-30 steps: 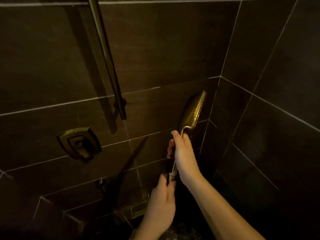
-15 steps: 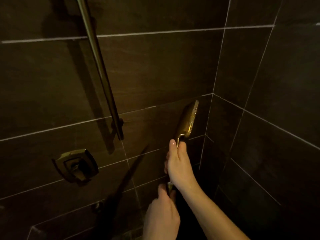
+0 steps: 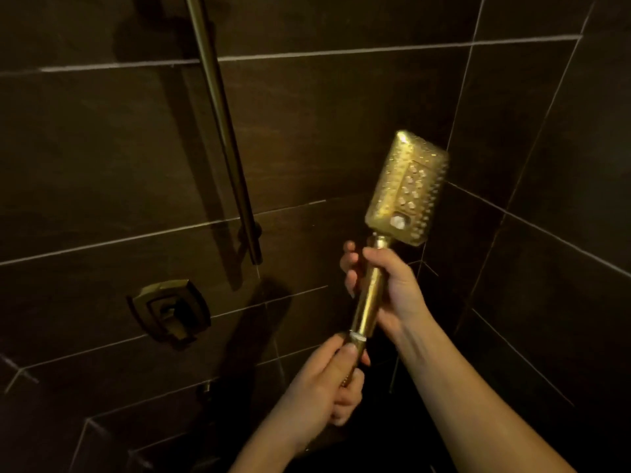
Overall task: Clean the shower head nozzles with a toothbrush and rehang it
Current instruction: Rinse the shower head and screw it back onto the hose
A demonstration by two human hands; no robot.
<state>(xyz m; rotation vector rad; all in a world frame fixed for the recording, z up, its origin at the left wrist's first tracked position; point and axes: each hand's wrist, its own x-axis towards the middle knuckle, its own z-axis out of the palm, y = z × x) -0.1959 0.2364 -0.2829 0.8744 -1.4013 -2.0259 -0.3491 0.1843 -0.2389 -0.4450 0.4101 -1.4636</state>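
The shower head (image 3: 406,187) is gripped by both hands, right hand (image 3: 386,288) above left hand (image 3: 327,384); the nozzles should be kept turned toward the face for brushing.

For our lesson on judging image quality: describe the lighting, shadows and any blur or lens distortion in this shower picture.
Head view: dim, warm light; the dark tiled wall is underexposed, while the gold shower head catches the brightest glints. The rail throws a soft shadow to its left. The shower head's right edge is slightly smeared. Wide-angle lens bends the grout lines.

both forearms bare to the frame edge; no sleeves, seemingly no jewellery.
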